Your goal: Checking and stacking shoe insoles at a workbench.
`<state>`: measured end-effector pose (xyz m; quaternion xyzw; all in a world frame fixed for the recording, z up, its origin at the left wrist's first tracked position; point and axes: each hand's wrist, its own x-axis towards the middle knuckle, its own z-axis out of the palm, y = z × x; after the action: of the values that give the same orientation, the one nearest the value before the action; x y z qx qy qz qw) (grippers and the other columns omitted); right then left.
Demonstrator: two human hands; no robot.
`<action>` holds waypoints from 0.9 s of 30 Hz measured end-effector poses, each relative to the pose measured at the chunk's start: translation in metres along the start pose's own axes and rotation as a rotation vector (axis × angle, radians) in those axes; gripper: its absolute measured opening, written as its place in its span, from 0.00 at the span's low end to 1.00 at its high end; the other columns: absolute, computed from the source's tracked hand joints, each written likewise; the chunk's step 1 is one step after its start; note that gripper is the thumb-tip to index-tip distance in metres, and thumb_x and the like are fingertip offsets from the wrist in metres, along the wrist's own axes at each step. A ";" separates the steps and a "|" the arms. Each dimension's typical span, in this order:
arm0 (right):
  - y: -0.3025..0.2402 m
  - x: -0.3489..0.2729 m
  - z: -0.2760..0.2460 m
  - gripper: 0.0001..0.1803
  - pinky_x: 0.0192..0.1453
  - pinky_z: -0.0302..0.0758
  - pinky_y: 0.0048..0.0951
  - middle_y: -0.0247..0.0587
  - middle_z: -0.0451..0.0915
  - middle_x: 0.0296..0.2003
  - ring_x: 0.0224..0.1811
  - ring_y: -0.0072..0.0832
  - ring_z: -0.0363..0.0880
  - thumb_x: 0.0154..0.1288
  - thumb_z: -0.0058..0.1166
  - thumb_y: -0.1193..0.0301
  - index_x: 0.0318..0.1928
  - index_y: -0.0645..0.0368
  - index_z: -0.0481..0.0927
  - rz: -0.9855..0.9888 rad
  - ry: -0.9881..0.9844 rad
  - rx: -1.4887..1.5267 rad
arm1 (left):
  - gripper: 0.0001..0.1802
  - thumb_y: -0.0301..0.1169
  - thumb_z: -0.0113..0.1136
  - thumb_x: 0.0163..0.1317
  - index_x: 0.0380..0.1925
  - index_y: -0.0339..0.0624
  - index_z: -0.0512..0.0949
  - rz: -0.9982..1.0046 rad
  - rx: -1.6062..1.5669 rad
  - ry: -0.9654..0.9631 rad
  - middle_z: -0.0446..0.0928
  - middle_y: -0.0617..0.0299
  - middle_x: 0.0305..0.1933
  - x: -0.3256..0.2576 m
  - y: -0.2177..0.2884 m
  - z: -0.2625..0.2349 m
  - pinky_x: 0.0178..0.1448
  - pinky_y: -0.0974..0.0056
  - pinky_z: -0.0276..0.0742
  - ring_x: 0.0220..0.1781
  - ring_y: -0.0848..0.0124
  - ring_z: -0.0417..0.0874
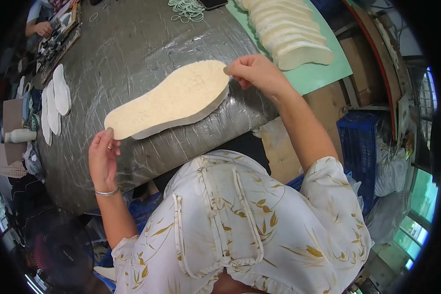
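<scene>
A cream, fleecy shoe insole (171,95) stretches between my two hands above the table, its wide end up to the right. My left hand (103,157) pinches its narrow end between thumb and fingers. At the wide end, my right hand (255,73) grips the edge in the same way. Directly under the insole shows a thick, pale grey side (186,120) of the same outline, perhaps a stack of insoles; its top is hidden.
Plastic film covers the dark table (132,54). A long row of overlapping insoles (299,41) lies on a green sheet (330,76) at the far right. Several white insoles (61,90) lie left, rubber bands (187,10) at the back. Another person's hand (43,29) is at the far left.
</scene>
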<state>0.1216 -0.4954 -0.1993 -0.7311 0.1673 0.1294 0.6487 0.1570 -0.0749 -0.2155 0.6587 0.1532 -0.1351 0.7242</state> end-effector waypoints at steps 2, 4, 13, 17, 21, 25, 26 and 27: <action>0.014 0.002 0.000 0.12 0.29 0.70 0.19 0.26 0.75 0.21 0.22 0.14 0.70 0.60 0.65 0.63 0.26 0.56 0.82 0.031 -0.009 0.035 | 0.09 0.35 0.67 0.66 0.36 0.42 0.79 -0.029 0.082 -0.061 0.75 0.70 0.25 0.000 -0.002 -0.004 0.24 0.75 0.66 0.24 0.80 0.76; 0.024 0.002 0.000 0.13 0.25 0.70 0.20 0.26 0.74 0.19 0.20 0.14 0.70 0.59 0.67 0.65 0.24 0.57 0.81 0.094 -0.025 0.092 | 0.11 0.37 0.67 0.66 0.32 0.43 0.79 -0.042 0.138 -0.070 0.73 0.71 0.22 0.004 -0.006 -0.008 0.23 0.75 0.62 0.22 0.81 0.73; 0.038 0.017 -0.004 0.14 0.23 0.75 0.20 0.27 0.74 0.19 0.18 0.15 0.71 0.60 0.67 0.65 0.23 0.59 0.80 0.160 -0.049 0.106 | 0.13 0.40 0.68 0.65 0.30 0.45 0.78 -0.120 0.250 -0.060 0.73 0.72 0.22 0.017 -0.006 -0.007 0.22 0.75 0.60 0.20 0.81 0.71; 0.051 0.022 -0.006 0.11 0.23 0.75 0.19 0.29 0.76 0.21 0.18 0.15 0.71 0.61 0.66 0.66 0.29 0.62 0.83 0.129 -0.107 0.155 | 0.13 0.40 0.68 0.65 0.31 0.44 0.78 -0.133 0.258 -0.049 0.73 0.72 0.22 0.015 -0.005 -0.007 0.22 0.75 0.60 0.20 0.81 0.72; 0.055 0.023 -0.007 0.11 0.22 0.76 0.21 0.29 0.76 0.21 0.17 0.15 0.71 0.61 0.66 0.66 0.30 0.62 0.84 0.126 -0.096 0.168 | 0.13 0.40 0.69 0.64 0.31 0.44 0.78 -0.127 0.255 -0.073 0.73 0.71 0.22 0.014 -0.007 -0.007 0.22 0.75 0.61 0.21 0.80 0.72; 0.057 0.023 -0.007 0.10 0.22 0.76 0.22 0.29 0.75 0.20 0.17 0.16 0.70 0.61 0.66 0.67 0.31 0.62 0.84 0.116 -0.098 0.162 | 0.13 0.40 0.70 0.64 0.31 0.44 0.78 -0.124 0.270 -0.057 0.73 0.71 0.22 0.011 -0.008 -0.007 0.22 0.74 0.62 0.21 0.80 0.72; 0.057 0.023 -0.006 0.10 0.22 0.75 0.22 0.29 0.75 0.20 0.17 0.16 0.70 0.60 0.66 0.67 0.30 0.62 0.84 0.120 -0.098 0.158 | 0.14 0.41 0.70 0.64 0.31 0.45 0.78 -0.127 0.271 -0.054 0.73 0.71 0.22 0.011 -0.010 -0.008 0.22 0.74 0.61 0.21 0.80 0.72; 0.058 0.023 -0.006 0.10 0.22 0.75 0.22 0.29 0.75 0.20 0.17 0.16 0.70 0.60 0.66 0.67 0.30 0.62 0.84 0.114 -0.094 0.162 | 0.14 0.41 0.70 0.64 0.31 0.45 0.78 -0.131 0.271 -0.051 0.73 0.71 0.22 0.011 -0.011 -0.009 0.22 0.74 0.61 0.21 0.80 0.72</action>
<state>0.1185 -0.5090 -0.2610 -0.6587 0.1878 0.1862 0.7044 0.1620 -0.0672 -0.2309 0.7354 0.1578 -0.2183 0.6218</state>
